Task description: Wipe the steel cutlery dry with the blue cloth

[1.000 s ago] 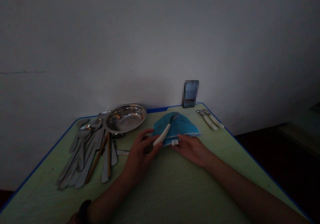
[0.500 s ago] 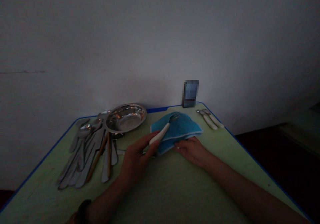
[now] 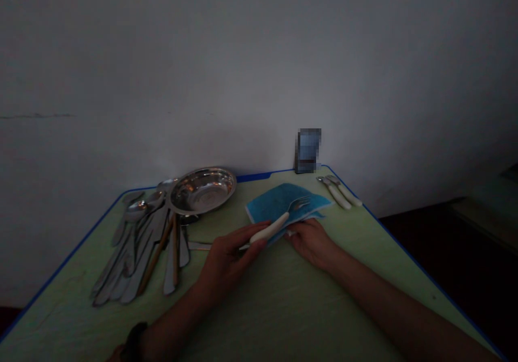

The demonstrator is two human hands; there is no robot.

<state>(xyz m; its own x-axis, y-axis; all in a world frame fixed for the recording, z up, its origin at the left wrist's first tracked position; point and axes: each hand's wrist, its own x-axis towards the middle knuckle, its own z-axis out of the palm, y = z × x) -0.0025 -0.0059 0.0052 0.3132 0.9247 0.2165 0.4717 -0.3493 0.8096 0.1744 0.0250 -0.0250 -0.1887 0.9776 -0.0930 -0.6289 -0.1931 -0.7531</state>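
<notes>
My left hand (image 3: 230,257) grips a fork (image 3: 272,228) by its cream handle, its metal tines pointing up and to the right. Behind the tines spreads a blue cloth (image 3: 275,199) with a pale edge. My right hand (image 3: 311,243) is closed on the cloth's lower edge from beneath, its fingers partly hidden by the fabric. Under my left hand, a piece of metal cutlery (image 3: 199,246) lies on the table, partly covered.
A shiny metal bowl (image 3: 204,192) rests at the back, beside a pile of spoons and other cutlery (image 3: 140,243) on the left. Two cream-handled utensils (image 3: 342,193) lie at the right edge. A blurred upright device (image 3: 308,151) leans near the wall. The green table (image 3: 283,308) has blue edging.
The fork in my left hand has shifted right and slightly down, its tines turning more to the right. The cloth has changed shape, its right side lifting and spreading. My right hand has barely moved.
</notes>
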